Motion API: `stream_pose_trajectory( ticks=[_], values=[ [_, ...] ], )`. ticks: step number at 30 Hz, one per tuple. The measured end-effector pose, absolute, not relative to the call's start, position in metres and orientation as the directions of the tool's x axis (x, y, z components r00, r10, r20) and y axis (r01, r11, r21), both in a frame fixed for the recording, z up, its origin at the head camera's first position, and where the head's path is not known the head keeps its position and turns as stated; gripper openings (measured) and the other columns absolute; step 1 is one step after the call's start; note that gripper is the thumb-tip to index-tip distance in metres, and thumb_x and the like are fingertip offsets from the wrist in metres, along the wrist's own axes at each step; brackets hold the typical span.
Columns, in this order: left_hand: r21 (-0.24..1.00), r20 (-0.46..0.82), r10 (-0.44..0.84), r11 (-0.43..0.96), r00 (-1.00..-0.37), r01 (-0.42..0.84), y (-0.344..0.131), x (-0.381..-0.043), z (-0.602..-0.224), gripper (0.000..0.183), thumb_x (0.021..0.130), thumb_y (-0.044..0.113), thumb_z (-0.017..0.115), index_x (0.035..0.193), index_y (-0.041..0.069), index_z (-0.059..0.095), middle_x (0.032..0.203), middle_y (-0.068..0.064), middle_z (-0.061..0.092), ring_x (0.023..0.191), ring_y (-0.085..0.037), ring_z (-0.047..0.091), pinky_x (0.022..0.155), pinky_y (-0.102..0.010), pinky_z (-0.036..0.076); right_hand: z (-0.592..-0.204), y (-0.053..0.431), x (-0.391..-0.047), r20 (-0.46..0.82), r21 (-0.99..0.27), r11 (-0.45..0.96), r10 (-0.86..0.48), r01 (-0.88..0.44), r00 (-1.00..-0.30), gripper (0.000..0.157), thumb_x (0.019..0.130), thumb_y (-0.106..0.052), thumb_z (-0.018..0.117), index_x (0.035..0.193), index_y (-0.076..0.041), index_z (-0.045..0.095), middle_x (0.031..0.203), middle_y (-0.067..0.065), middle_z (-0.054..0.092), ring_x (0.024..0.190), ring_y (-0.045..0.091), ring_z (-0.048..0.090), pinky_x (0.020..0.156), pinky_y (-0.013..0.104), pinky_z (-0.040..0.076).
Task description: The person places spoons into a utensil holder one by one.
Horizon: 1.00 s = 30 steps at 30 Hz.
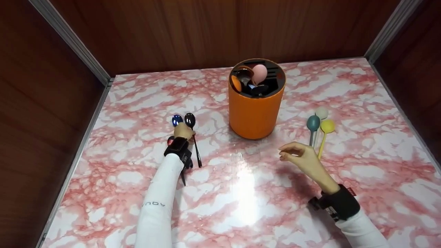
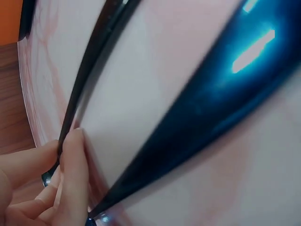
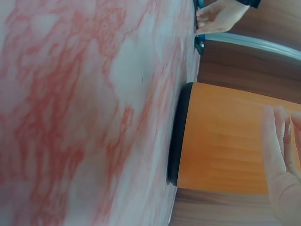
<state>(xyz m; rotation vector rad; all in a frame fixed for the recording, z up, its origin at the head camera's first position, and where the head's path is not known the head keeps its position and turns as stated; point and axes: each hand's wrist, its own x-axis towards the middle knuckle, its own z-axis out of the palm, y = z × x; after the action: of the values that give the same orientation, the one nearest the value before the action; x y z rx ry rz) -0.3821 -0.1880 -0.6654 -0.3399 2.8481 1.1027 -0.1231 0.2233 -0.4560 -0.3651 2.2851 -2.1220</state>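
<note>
Pinched the thin handle of a black spoon [image 1: 190, 120] between thumb and fingers of the left hand [image 1: 183, 131], left of the middle of the head frame. Saw the same pinch at the lower left of the left wrist frame, with the dark handle slanting up toward the top edge. Could not tell if lifted or lying flat. Found a glossy blue spoon [image 1: 177, 120] just left of the black one in the head frame, and across the right of the left wrist frame.

Held the right hand [image 1: 301, 156] released and empty at the right of the head frame, above the marbled table [image 1: 213, 206], with fingers loosely bent toward the thumb. Noticed a teal spoon [image 1: 313, 123], a white spoon [image 1: 321, 112] and a yellow spoon [image 1: 327, 126] grouped close beside it, with handles partly hidden.

Spotted an orange container [image 1: 256, 115] standing upright, right of centre in the head frame, with a pink spoon [image 1: 259, 73] and darker utensils in the black top. Saw its orange side at the right of the right wrist frame, behind the right fingers.
</note>
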Motion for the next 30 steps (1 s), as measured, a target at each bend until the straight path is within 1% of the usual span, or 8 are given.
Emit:
stream_pose_trajectory(
  ticks=[5, 9, 14, 18, 23, 24, 26, 30],
  values=[
    [0.566, -0.095, -0.206, 0.794, -0.974, -0.223, -0.206, -0.425, -0.734, 0.033, 0.051, 0.035, 0.081, 0.066, 0.013, 0.063, 0.065, -0.002, 0.062, 0.068, -0.024, 0.061, 0.066, -0.035, 0.049, -0.458, 0.224, -0.122, 0.135, -0.987, 0.066, -0.172, -0.148, -0.976, 0.020, 0.079, 0.005, 0.060, 0.096, 0.016, 0.057, 0.084, 0.004, 0.065, 0.073, 0.013, 0.063, 0.068, 0.030, 0.053],
    [0.527, -0.081, -0.198, 0.824, -0.977, -0.210, -0.219, -0.465, -0.795, 0.045, 0.044, 0.041, 0.083, 0.072, 0.012, 0.064, 0.073, -0.006, 0.064, 0.074, -0.027, 0.060, 0.067, -0.039, 0.049, -0.460, 0.223, -0.121, 0.126, -0.988, 0.068, -0.166, -0.138, -0.978, 0.020, 0.079, 0.005, 0.060, 0.096, 0.016, 0.057, 0.085, 0.012, 0.064, 0.072, 0.013, 0.063, 0.068, 0.030, 0.053],
    [0.489, -0.084, -0.176, 0.850, -0.981, -0.194, -0.222, -0.485, -0.820, 0.053, 0.044, 0.041, 0.082, 0.081, 0.008, 0.064, 0.086, -0.011, 0.064, 0.082, -0.031, 0.059, 0.070, -0.043, 0.049, -0.461, 0.222, -0.121, 0.115, -0.990, 0.063, -0.160, -0.127, -0.980, 0.021, 0.079, 0.004, 0.060, 0.096, 0.016, 0.057, 0.086, 0.021, 0.061, 0.072, 0.014, 0.063, 0.068, 0.030, 0.053],
    [0.484, -0.054, -0.169, 0.858, -0.984, -0.173, -0.215, -0.473, -0.800, 0.044, 0.044, 0.036, 0.080, 0.074, 0.010, 0.062, 0.081, -0.010, 0.063, 0.077, -0.029, 0.058, 0.067, -0.040, 0.049, -0.460, 0.222, -0.122, 0.111, -0.990, 0.064, -0.160, -0.122, -0.981, 0.021, 0.079, 0.004, 0.060, 0.096, 0.016, 0.057, 0.085, 0.014, 0.064, 0.072, 0.014, 0.063, 0.068, 0.030, 0.053],
    [0.509, -0.085, -0.137, 0.845, -0.987, -0.161, -0.198, -0.433, -0.731, 0.032, 0.052, 0.026, 0.076, 0.074, 0.007, 0.062, 0.076, -0.010, 0.063, 0.067, -0.024, 0.058, 0.062, -0.034, 0.050, -0.460, 0.221, -0.123, 0.104, -0.993, 0.045, -0.160, -0.113, -0.982, 0.021, 0.079, 0.006, 0.060, 0.096, 0.018, 0.055, 0.083, 0.002, 0.065, 0.073, 0.013, 0.063, 0.068, 0.029, 0.053],
    [0.556, -0.162, -0.136, 0.806, -0.977, -0.205, -0.193, -0.421, -0.709, 0.032, 0.056, 0.023, 0.075, 0.079, 0.004, 0.061, 0.076, -0.012, 0.064, 0.066, -0.025, 0.060, 0.062, -0.035, 0.051, -0.460, 0.220, -0.123, 0.104, -0.993, 0.040, -0.161, -0.112, -0.981, 0.022, 0.079, 0.006, 0.060, 0.096, 0.018, 0.055, 0.084, 0.001, 0.065, 0.073, 0.013, 0.063, 0.068, 0.030, 0.053],
    [0.662, -0.275, -0.126, 0.694, -0.953, -0.283, -0.178, -0.385, -0.652, 0.026, 0.064, 0.014, 0.071, 0.081, 0.000, 0.057, 0.066, -0.012, 0.064, 0.056, -0.022, 0.062, 0.055, -0.033, 0.053, -0.459, 0.220, -0.122, 0.108, -0.993, 0.035, -0.163, -0.115, -0.981, 0.022, 0.079, 0.007, 0.059, 0.096, 0.019, 0.055, 0.084, 0.001, 0.065, 0.073, 0.014, 0.063, 0.068, 0.029, 0.053],
    [0.790, -0.499, -0.109, 0.352, -0.860, -0.503, -0.183, -0.391, -0.667, 0.028, 0.067, 0.001, 0.068, 0.089, -0.005, 0.052, 0.063, -0.021, 0.063, 0.052, -0.032, 0.062, 0.048, -0.042, 0.052, -0.459, 0.220, -0.122, 0.108, -0.992, 0.046, -0.164, -0.116, -0.981, 0.022, 0.079, 0.006, 0.059, 0.097, 0.018, 0.055, 0.085, 0.005, 0.065, 0.072, 0.014, 0.063, 0.069, 0.029, 0.053]
  ],
)
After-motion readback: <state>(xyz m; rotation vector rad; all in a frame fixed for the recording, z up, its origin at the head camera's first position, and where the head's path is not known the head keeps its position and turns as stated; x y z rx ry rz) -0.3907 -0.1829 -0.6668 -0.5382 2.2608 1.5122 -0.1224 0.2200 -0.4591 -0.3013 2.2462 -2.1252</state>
